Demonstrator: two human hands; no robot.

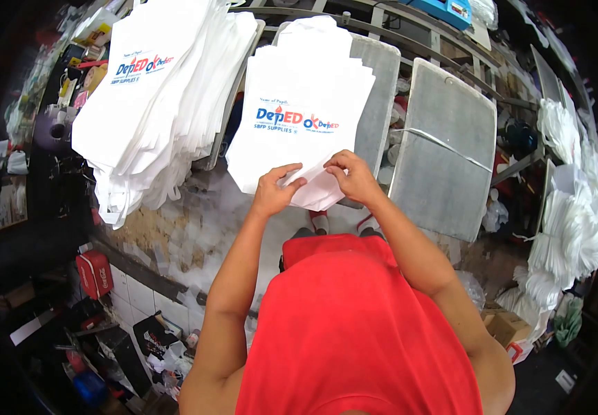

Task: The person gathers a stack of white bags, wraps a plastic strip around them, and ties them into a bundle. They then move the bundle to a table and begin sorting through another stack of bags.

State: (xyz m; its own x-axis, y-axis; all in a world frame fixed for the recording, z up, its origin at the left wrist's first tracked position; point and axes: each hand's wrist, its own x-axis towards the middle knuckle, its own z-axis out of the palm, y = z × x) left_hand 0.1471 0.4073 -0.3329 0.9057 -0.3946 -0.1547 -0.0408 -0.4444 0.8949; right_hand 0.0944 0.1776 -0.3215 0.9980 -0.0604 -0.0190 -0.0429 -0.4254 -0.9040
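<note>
A white printed bag (299,86) lies on top of a small stack on a grey board, with blue and red lettering facing up. Its near edge is between my two hands. My left hand (278,190) is curled on that edge, thumb and fingers closed about the material. Close by on the right, my right hand (353,178) pinches the same bag with thumb and fingertips. The layers under my fingers are partly hidden.
A thick fanned pile of printed white bags (157,104) stands to the left. On the right is a grey board (440,149) with a strap across it. Bundles of white bags (568,228) hang at the far right. A metal frame (444,41) runs behind the boards.
</note>
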